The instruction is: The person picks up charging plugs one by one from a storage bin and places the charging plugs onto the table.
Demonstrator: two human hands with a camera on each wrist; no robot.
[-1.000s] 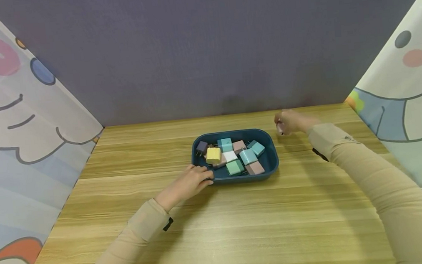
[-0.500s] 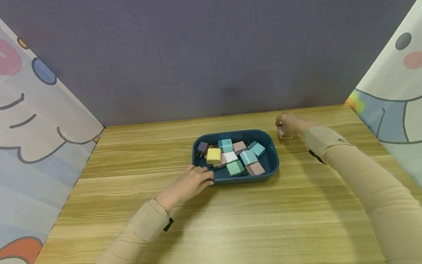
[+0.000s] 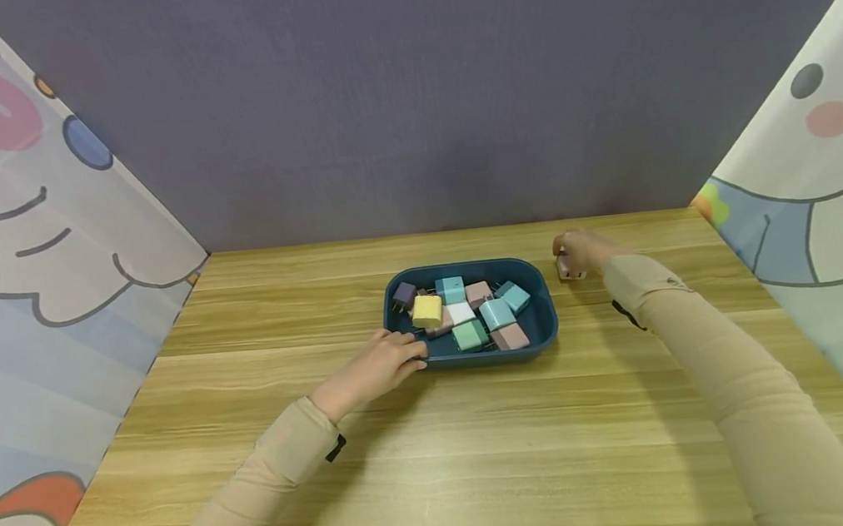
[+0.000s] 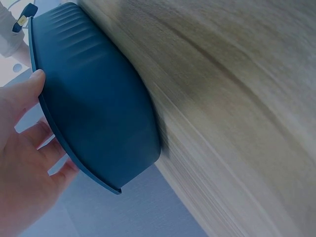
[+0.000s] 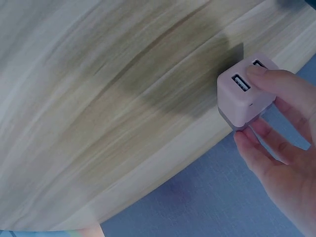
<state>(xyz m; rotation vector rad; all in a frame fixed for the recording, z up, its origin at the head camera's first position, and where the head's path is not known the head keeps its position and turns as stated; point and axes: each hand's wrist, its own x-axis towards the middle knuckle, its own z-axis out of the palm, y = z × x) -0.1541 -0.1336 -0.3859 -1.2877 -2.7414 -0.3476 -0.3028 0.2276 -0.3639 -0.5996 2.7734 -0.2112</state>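
A dark teal plastic tray (image 3: 490, 357) stands on the table, holding several plug-in USB chargers. Among them are a yellow charger (image 3: 426, 311), a white one (image 3: 460, 311), a green one (image 3: 467, 335) and a dark purple one (image 3: 404, 296). My left hand (image 3: 381, 365) grips the tray's rim at the near left corner, thumb on the rim and fingers partly behind it. To the right of the tray, my right hand (image 3: 586, 250) holds a pink USB charger (image 5: 242, 96) between thumb and fingers, low at the table. Two USB ports show on its facing side; its prongs are hidden.
The wood-grain table (image 3: 484, 458) ends at a grey-purple back panel (image 3: 416, 113). Cartoon-printed sheets flank it, one on the left (image 3: 38, 271) and one on the right (image 3: 820, 178).
My right hand has come slightly down and nearer with the pink charger, lowering it to the table. The left hand and the tray have stayed in place.
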